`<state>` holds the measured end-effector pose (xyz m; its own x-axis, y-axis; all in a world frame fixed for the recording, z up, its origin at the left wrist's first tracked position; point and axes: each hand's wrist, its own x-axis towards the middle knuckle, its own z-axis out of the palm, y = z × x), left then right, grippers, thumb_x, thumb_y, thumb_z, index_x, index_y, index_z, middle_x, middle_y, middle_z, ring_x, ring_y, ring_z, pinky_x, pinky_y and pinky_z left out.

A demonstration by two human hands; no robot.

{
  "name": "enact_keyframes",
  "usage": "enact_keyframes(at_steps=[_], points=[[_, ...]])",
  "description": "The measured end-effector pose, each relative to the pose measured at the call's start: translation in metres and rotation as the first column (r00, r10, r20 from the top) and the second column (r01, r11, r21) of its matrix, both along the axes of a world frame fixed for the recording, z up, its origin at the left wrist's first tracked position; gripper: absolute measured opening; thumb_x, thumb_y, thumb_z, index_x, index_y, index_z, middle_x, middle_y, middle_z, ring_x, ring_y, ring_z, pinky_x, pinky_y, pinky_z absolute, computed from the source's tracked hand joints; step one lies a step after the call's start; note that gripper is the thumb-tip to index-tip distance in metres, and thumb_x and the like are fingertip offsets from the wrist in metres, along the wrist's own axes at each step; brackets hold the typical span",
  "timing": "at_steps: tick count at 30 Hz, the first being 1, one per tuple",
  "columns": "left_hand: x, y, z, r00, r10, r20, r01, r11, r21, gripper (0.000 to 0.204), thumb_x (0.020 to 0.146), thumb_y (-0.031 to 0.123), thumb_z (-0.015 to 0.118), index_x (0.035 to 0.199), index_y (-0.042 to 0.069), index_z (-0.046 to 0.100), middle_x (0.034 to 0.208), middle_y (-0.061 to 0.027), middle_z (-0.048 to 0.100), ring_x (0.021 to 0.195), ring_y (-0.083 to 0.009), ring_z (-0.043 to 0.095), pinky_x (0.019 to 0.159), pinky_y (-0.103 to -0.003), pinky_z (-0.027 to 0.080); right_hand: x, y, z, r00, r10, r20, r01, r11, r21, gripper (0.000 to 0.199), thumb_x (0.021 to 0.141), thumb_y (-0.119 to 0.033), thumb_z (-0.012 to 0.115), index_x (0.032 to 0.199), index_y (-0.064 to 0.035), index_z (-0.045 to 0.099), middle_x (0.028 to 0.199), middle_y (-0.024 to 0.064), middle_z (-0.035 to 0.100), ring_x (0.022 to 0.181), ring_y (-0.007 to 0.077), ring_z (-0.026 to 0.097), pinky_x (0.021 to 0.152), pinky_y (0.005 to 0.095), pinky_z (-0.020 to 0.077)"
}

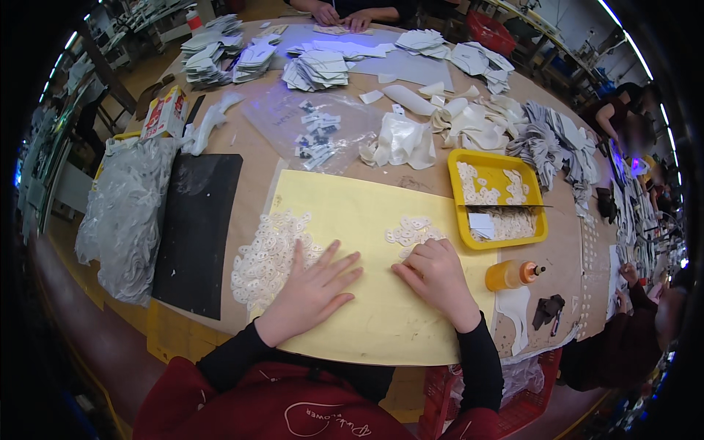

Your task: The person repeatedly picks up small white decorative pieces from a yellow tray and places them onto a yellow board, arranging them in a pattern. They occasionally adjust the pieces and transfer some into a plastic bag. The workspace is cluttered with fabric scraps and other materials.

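My left hand [312, 292] lies with fingers spread on a yellow sheet [345, 198], touching the edge of a large heap of small cream cut-out pieces with holes [264, 257]. Nothing shows in its grasp. My right hand [438, 277] is curled, its thumb and fingers drawn together beside a smaller cluster of the same pieces [411, 231]. Whatever those fingers may hold is hidden. Right of the sheet stands a yellow divided tray [541, 233] with more of these pieces in both compartments.
An orange bottle [507, 276] lies near the tray. A black mat [194, 235] and clear plastic bags [128, 213] are at left. Stacks of white pieces [317, 70], cream scraps [400, 139] and grey fabric pieces [543, 143] fill the far side. Another person's hands [341, 16] work opposite.
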<state>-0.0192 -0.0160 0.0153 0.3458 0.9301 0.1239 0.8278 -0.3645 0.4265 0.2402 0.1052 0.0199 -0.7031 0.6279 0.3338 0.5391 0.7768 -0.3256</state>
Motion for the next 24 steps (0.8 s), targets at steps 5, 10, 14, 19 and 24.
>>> enact_keyframes(at_steps=[5, 10, 14, 19, 24], points=[[0.018, 0.02, 0.001, 0.989, -0.116, 0.096, 0.107, 0.989, 0.098, 0.033, 0.099, 0.029, 0.067, 0.129, 0.013, 0.07, 0.143, -0.0031, 0.06, 0.14, -0.0256, 0.05, 0.122, -0.062, 0.028, 0.004, 0.006, 0.005, 0.994, -0.11, -0.023, 0.111, 0.993, 0.04, 0.014, 0.082, -0.015, 0.082, 0.082, -0.0058, 0.071, 0.084, 0.0046, 0.064, 0.085, 0.0239, 0.061, 0.076, 0.0379, 0.0449], [0.016, 0.027, -0.007, 0.98, -0.131, 0.149, 0.11, 0.984, 0.137, 0.028, 0.097, 0.022, 0.07, 0.124, 0.014, 0.072, 0.132, -0.0017, 0.066, 0.131, -0.0217, 0.057, 0.121, -0.053, 0.035, 0.001, 0.01, -0.001, 1.0, -0.029, -0.013, 0.029, 0.998, 0.059, 0.011, 0.084, -0.014, 0.079, 0.088, -0.0074, 0.072, 0.092, 0.0023, 0.064, 0.088, 0.0226, 0.061, 0.081, 0.037, 0.0455], [0.014, 0.027, -0.013, 0.968, -0.109, 0.225, 0.079, 0.987, 0.138, 0.025, 0.096, 0.018, 0.07, 0.121, 0.013, 0.073, 0.128, -0.002, 0.069, 0.128, -0.024, 0.059, 0.119, -0.052, 0.037, -0.004, 0.001, -0.004, 0.997, -0.065, -0.044, 0.063, 0.997, -0.033, 0.009, 0.084, -0.013, 0.079, 0.085, -0.0079, 0.071, 0.089, 0.0032, 0.064, 0.088, 0.0232, 0.061, 0.08, 0.0379, 0.0448], [0.014, 0.026, -0.014, 0.964, -0.081, 0.252, 0.051, 0.991, 0.124, 0.025, 0.096, 0.016, 0.07, 0.121, 0.012, 0.074, 0.129, -0.0021, 0.069, 0.129, -0.025, 0.059, 0.118, -0.052, 0.037, -0.015, -0.015, -0.002, 0.99, -0.122, -0.07, 0.1, 0.959, -0.266, 0.01, 0.085, -0.015, 0.079, 0.082, -0.0082, 0.071, 0.083, 0.0051, 0.064, 0.088, 0.0244, 0.061, 0.081, 0.0397, 0.0431], [0.016, 0.025, -0.013, 0.968, -0.091, 0.233, 0.058, 0.988, 0.144, 0.027, 0.097, 0.019, 0.069, 0.123, 0.01, 0.07, 0.125, -0.003, 0.069, 0.127, -0.0235, 0.06, 0.119, -0.051, 0.037, -0.016, -0.019, 0.007, 0.994, -0.099, 0.044, 0.103, 0.99, -0.097, 0.009, 0.086, -0.015, 0.078, 0.09, -0.0099, 0.073, 0.092, 0.0042, 0.066, 0.092, 0.0242, 0.061, 0.086, 0.0408, 0.0426]])
